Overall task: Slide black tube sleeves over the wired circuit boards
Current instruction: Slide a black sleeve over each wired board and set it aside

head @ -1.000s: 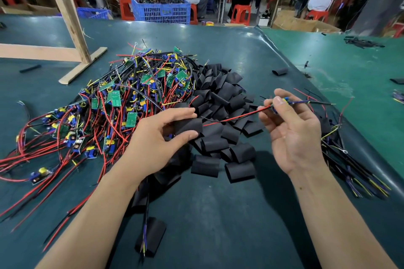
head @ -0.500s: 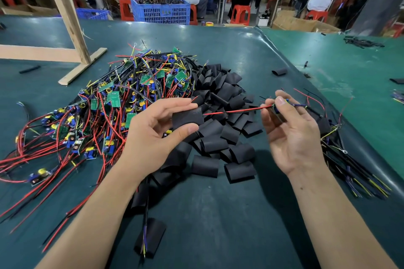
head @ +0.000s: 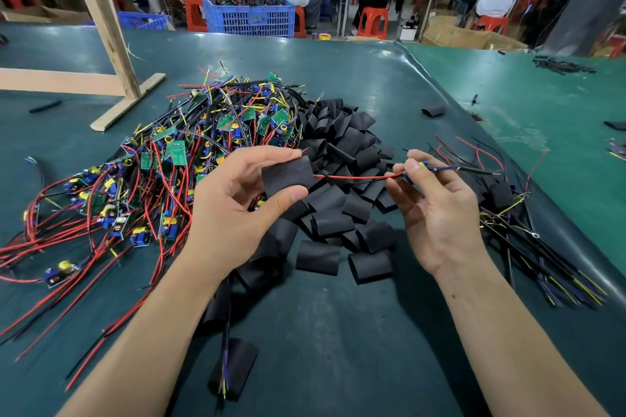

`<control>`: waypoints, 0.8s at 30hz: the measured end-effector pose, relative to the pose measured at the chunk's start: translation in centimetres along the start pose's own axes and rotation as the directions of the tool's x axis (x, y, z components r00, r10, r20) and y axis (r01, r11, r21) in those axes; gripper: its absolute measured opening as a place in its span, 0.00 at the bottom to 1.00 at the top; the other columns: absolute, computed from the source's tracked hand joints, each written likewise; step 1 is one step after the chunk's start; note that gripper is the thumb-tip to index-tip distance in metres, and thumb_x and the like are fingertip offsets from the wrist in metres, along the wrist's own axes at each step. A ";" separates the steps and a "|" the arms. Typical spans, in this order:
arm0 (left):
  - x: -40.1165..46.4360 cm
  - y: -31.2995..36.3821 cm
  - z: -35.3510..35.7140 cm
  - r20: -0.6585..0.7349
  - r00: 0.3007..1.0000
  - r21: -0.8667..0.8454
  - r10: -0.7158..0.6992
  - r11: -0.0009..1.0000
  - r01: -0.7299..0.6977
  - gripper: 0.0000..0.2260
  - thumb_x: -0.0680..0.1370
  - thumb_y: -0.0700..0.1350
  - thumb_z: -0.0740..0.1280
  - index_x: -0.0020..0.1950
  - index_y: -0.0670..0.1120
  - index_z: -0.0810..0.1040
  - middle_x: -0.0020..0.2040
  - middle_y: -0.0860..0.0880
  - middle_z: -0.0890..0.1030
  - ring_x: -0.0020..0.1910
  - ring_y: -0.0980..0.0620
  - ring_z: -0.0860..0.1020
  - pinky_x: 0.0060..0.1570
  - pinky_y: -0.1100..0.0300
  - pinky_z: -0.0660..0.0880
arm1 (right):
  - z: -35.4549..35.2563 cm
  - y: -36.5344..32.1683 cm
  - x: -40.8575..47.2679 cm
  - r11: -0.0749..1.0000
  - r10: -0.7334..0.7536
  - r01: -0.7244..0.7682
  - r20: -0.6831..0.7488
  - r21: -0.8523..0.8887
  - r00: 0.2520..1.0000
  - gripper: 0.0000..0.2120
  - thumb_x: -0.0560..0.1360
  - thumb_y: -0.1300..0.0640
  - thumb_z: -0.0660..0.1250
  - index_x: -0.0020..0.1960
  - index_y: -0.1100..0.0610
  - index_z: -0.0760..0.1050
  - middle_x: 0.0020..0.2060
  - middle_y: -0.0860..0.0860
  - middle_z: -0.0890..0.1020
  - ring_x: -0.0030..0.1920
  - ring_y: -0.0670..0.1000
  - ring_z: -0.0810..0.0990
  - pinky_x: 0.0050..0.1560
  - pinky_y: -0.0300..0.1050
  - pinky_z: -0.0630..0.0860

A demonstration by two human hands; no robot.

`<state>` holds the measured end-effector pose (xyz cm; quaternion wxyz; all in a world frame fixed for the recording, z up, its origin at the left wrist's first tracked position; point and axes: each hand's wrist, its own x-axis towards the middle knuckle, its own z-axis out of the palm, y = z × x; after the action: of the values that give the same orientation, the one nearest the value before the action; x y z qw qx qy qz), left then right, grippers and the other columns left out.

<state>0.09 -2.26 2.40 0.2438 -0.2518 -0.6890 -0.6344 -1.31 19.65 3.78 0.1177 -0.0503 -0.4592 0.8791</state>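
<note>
My left hand (head: 233, 210) pinches a flat black tube sleeve (head: 288, 174) between thumb and fingers, raised above the pile of loose black sleeves (head: 342, 152). Red and black wires (head: 352, 177) run out of the sleeve's right end to my right hand (head: 437, 210), whose thumb and fingers pinch a small wired circuit board (head: 418, 167) with blue and yellow parts. Dark leads trail right from that board. A large heap of wired green boards (head: 176, 152) with red, black, yellow and blue wires lies to the left.
Sleeved assemblies (head: 528, 237) lie in a bundle at the right. One sleeved piece (head: 233, 366) lies near the front between my arms. A wooden frame (head: 111, 44) stands at the back left on the dark green table (head: 338, 332). Seated people and a blue crate (head: 250, 15) are beyond.
My left hand has lifted a sleeve from the pile and brought it up to the wire ends, which now enter it. My right hand has held nearly still.
</note>
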 end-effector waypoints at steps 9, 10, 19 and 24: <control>0.0 0.0 0.1 -0.024 0.999 0.061 0.044 0.997 -0.043 0.19 0.70 0.32 0.75 0.58 0.42 0.77 0.58 0.49 0.83 0.58 0.51 0.81 0.55 0.63 0.76 | -0.1 0.4 0.1 1.000 -0.003 0.003 -0.013 -0.010 1.000 0.06 0.77 0.69 0.65 0.50 0.61 0.77 0.41 0.57 0.79 0.37 0.49 0.82 0.39 0.39 0.80; 0.0 0.0 0.1 -0.029 0.998 0.077 0.057 0.996 -0.055 0.19 0.70 0.32 0.75 0.58 0.42 0.77 0.58 0.49 0.83 0.58 0.50 0.81 0.56 0.61 0.77 | -0.1 0.4 0.1 1.000 -0.001 0.001 -0.023 -0.011 1.000 0.05 0.77 0.69 0.65 0.50 0.61 0.77 0.41 0.57 0.78 0.37 0.49 0.81 0.39 0.38 0.80; -0.4 -0.5 0.3 0.073 0.997 0.277 -0.004 0.961 -0.016 0.17 0.71 0.40 0.77 0.59 0.45 0.80 0.57 0.52 0.83 0.59 0.54 0.80 0.61 0.51 0.76 | 0.6 0.5 -0.7 1.000 -0.001 0.000 0.107 0.013 0.994 0.08 0.72 0.67 0.70 0.50 0.61 0.80 0.40 0.57 0.82 0.38 0.52 0.84 0.41 0.39 0.80; -0.6 -0.3 0.7 0.064 0.998 0.496 -0.008 0.868 -0.025 0.17 0.72 0.50 0.75 0.60 0.50 0.82 0.58 0.61 0.80 0.63 0.63 0.73 0.63 0.47 0.72 | 1.5 1.5 -1.7 0.999 0.034 -0.036 0.188 0.005 0.982 0.08 0.74 0.62 0.68 0.53 0.60 0.80 0.41 0.56 0.83 0.43 0.57 0.86 0.44 0.42 0.82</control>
<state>0.37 -1.58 1.71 0.2809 -0.2038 -0.8353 -0.4265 -0.22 17.20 3.35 0.0586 0.0251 -0.4635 0.8838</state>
